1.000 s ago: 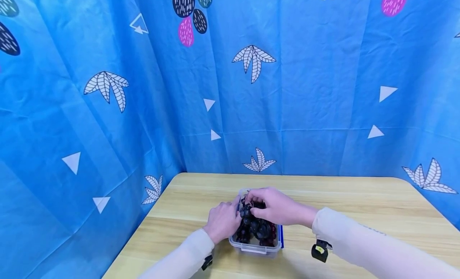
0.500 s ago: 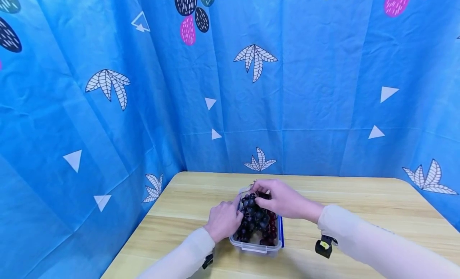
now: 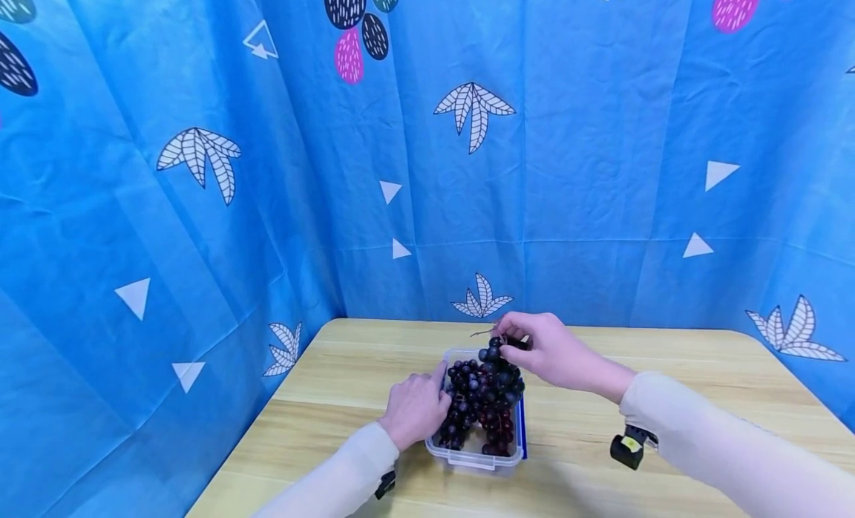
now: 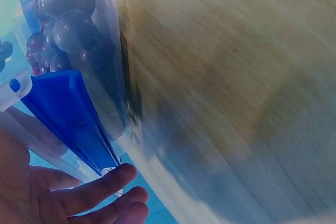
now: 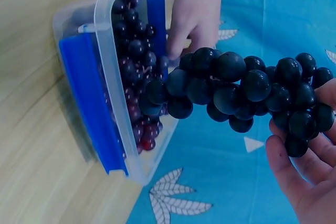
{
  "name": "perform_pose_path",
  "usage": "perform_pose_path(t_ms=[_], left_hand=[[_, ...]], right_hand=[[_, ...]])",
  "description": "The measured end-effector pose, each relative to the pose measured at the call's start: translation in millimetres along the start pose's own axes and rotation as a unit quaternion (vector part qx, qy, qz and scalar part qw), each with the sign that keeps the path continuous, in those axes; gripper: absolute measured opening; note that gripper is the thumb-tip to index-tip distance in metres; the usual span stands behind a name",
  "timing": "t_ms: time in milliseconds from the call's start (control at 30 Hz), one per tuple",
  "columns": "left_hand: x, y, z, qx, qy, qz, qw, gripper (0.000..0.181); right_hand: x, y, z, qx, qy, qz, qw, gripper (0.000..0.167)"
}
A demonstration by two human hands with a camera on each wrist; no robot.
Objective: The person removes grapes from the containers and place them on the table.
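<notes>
A bunch of dark grapes (image 5: 228, 85) hangs from my right hand (image 3: 557, 352), whose fingers pinch it at the stem end. In the head view this bunch (image 3: 501, 381) is raised over the right side of a clear plastic box (image 3: 470, 460), its lower grapes overlapping the box. A thin stem sticks out to the left of the fingers. My left hand (image 3: 417, 407) holds the box's left wall, thumb on the inner side and fingers outside near a blue latch flap (image 4: 68, 114). Inside the box lie more dark grapes (image 3: 464, 407) and some red ones (image 5: 147, 135).
The box stands on a light wooden table (image 3: 634, 414). Another blue flap (image 5: 89, 98) hangs down on its right side. A blue patterned curtain (image 3: 588, 169) hangs behind the table and along its left side.
My right hand has risen out of the box and moved right and away, lifting the bunch of grapes. More grapes in the box have come into sight. The left hand stays on the wall.
</notes>
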State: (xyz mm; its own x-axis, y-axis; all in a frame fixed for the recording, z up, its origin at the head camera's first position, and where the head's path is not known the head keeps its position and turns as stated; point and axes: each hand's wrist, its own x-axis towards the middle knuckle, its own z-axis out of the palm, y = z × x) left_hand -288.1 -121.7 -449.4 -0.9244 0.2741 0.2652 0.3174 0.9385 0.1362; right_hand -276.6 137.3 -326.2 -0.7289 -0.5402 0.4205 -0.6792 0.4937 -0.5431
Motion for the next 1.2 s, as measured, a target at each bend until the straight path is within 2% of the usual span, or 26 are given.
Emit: perform_pose_path(t_ms=[367,633,967,1200], left_hand=[[0.0,-1.8,1.4,0.000,0.003,0.004,1.0000,0.061],[-0.4,-2.0,1.5,-0.005,0.002,0.002,1.0000,0.060],[0.1,-1.3,1.6,-0.001,0.004,0.001,1.0000,0.060],[0.6,-0.3,1.4,-0.003,-0.001,-0.003,1.0000,0.061]], right_hand=[[-14.5,18.6,-19.1,-0.036,0.013,0.038,0.9985,0.018],[-27.6,33.4,-23.6,-0.054,0.014,0.050,0.9972,0.016],[-44.8,46.7,-23.8,-0.060,-0.008,0.076,0.9953,0.017],[-56.9,55.0,-20.6,-0.044,-0.026,0.068,0.9964,0.016]])
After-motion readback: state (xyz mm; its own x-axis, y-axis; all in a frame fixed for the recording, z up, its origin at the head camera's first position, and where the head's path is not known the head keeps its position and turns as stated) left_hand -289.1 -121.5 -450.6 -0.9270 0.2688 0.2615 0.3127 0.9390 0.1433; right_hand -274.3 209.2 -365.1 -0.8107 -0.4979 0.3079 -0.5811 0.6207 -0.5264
